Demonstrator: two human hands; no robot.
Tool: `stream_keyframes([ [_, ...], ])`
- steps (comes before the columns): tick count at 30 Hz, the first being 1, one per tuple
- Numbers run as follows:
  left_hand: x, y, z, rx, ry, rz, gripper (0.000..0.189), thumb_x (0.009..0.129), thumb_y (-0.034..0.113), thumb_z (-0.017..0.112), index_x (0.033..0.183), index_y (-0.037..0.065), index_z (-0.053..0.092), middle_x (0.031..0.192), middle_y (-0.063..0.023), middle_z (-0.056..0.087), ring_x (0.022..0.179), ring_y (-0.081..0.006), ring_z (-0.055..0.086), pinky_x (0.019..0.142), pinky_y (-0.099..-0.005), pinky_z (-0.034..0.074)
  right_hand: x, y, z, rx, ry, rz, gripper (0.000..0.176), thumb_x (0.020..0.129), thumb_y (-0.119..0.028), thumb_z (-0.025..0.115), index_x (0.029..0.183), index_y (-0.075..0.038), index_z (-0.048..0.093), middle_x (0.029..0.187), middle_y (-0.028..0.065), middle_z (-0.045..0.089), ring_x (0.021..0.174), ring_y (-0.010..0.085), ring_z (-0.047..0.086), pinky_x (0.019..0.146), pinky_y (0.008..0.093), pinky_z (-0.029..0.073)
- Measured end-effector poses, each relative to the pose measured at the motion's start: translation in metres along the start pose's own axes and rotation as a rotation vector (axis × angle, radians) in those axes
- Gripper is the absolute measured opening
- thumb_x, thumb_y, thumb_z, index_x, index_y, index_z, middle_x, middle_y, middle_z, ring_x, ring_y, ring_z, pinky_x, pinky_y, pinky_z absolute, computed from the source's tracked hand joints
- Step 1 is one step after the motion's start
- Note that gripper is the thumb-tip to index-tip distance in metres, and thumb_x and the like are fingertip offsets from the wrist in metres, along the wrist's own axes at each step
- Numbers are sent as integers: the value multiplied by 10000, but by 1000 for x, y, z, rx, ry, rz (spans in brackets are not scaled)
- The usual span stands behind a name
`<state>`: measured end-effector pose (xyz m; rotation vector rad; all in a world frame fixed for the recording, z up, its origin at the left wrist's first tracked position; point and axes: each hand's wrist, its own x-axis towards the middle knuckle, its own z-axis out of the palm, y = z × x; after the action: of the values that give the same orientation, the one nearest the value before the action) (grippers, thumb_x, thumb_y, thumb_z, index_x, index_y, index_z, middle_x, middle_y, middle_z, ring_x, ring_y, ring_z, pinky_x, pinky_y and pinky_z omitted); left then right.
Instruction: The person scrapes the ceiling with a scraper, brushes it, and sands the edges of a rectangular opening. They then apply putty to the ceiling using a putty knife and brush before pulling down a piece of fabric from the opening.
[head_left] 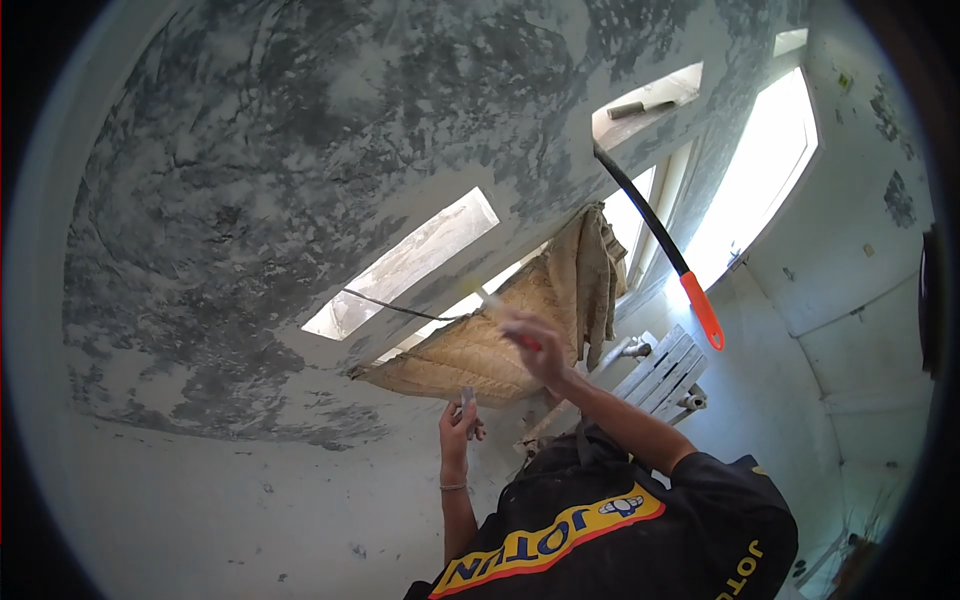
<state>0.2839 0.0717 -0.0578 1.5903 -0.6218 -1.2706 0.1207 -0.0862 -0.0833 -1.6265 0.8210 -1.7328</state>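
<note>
Right hand (540, 350): one, fingers closed round a red-handled tool (530, 342), its pale far end pointing away from the palm and blurred. Left hand (458, 432): one, to the left of the right and nearer the body, well apart from it, thumb and fingers clamped on a small flat grey piece (467, 398) that stands out past the fingertips; a wristband (453, 487) lies at its wrist. Tan quilted cloth (565, 290): one, draped and creased, just beyond both hands. Dark cable (395, 304): one, thin, beyond the left hand. Recess (425, 255): one, long and bright, past the cable. Wall (300, 130): mottled grey and white, behind the recess, farther from both hands. Black bar (650, 215): one, long, orange at the near end, right of the right hand and well apart. Slatted white stand (660, 375): one, to the right hand's right, beyond the forearm.
</note>
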Motion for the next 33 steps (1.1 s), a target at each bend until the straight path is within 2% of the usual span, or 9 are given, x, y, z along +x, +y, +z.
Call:
stream_keyframes([
  [7, -10, -15, -9, -112, 89, -8, 176, 948, 251, 620, 905, 98, 545, 651, -13, 526, 507, -118, 512, 563, -282, 473, 68, -19, -20, -161, 575, 154, 90, 843, -38, 714, 915, -84, 742, 992, 103, 715, 907, 195, 669, 762, 300, 549],
  [9, -10, -15, -2, -123, 90, -26, 174, 949, 253, 619, 911, 100, 545, 650, -8, 522, 506, -116, 511, 565, -282, 474, 51, -23, 10, -256, 278, -20, 111, 827, -20, 721, 918, -79, 745, 994, 111, 715, 919, 203, 674, 787, 295, 546],
  [14, -5, -8, 11, -169, 11, -23, 168, 943, 247, 628, 967, 91, 572, 649, -3, 534, 508, -111, 514, 560, -275, 468, 26, -53, 19, 28, -194, 145, 74, 818, 4, 711, 872, -47, 713, 1029, 125, 713, 968, 219, 691, 781, 304, 565],
  [19, -5, -17, 7, -185, 13, -45, 184, 939, 250, 638, 990, 84, 579, 652, -9, 557, 510, -110, 522, 557, -269, 465, 107, -89, -5, -348, -360, -204, 159, 821, 47, 657, 928, -69, 677, 1108, 101, 702, 1006, 223, 691, 764, 313, 610],
  [21, -1, -21, 9, -211, 11, -58, 187, 937, 252, 642, 989, 84, 579, 653, -11, 564, 508, -110, 523, 552, -267, 463, 140, -75, -2, -379, -504, -135, 212, 812, 72, 643, 955, -80, 684, 1147, 95, 691, 998, 225, 694, 772, 308, 617],
  [25, 1, -31, 12, -256, -38, -33, 172, 942, 243, 638, 970, 84, 579, 645, -18, 569, 500, -106, 520, 536, -263, 456, 193, -56, 20, -360, -495, -286, 250, 816, 84, 628, 1002, -75, 679, 1109, 97, 695, 931, 230, 707, 745, 306, 607],
  [29, 1, -48, 11, -278, -49, -15, 168, 946, 242, 638, 954, 85, 579, 638, -21, 567, 501, -101, 518, 521, -260, 443, 192, -59, 10, -595, -528, -374, 281, 806, 95, 621, 1034, -61, 670, 1073, 102, 699, 917, 261, 708, 752, 326, 599],
  [31, -3, -57, 8, -342, -38, -23, 170, 943, 243, 642, 953, 86, 578, 639, -19, 568, 500, -100, 517, 512, -254, 434, 180, -57, -3, -555, -591, -241, 294, 783, 91, 644, 1035, -59, 671, 1087, 112, 695, 945, 284, 699, 809, 341, 586],
  [33, -6, -69, 2, -400, -42, -29, 172, 940, 244, 647, 952, 87, 577, 641, -17, 569, 499, -99, 516, 503, -248, 425, 170, -63, -16, -657, -659, -402, 242, 793, 67, 662, 1000, -56, 687, 1068, 105, 704, 943, 269, 704, 817, 342, 580],
])
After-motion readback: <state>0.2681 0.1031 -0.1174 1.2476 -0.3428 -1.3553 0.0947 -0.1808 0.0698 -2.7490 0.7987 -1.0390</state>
